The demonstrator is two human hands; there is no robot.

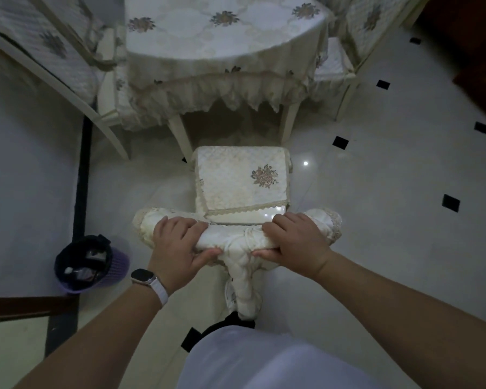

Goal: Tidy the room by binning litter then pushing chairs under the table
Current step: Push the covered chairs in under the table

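**Inspector:** The bin first. Where is it, and what is in it?

**Onlooker:** The bin stands on the floor to the person's left, near the chair but apart from it. It has a purple wall and a dark liner. Inside lies litter, some pieces pale and some dark. I cannot tell what they are.

**Inspector:** The hands?

**Onlooker:** Both are clenched on the chair's padded top rail. The left hand grips the rail left of its middle, with the fingers curled over the top and the thumb pressed along the near side. The right hand grips it right of the middle in the same way. A stretch of rail shows between them.

**Inspector:** The arms?

**Onlooker:** Both forearms reach forward and down from the body and draw together towards the rail. The left wrist carries a watch on a white strap.

**Inspector:** Where does the chair stand?

**Onlooker:** It faces the table with its back towards the person. The seat is out on the open floor. Its front edge is near the table's two near legs and not yet under the frilled cloth.

**Inspector:** Any other chairs?

**Onlooker:** There are two. The left-side chair and the right-side chair each stand close against the cloth. Both have the same cream covers with flower motifs.
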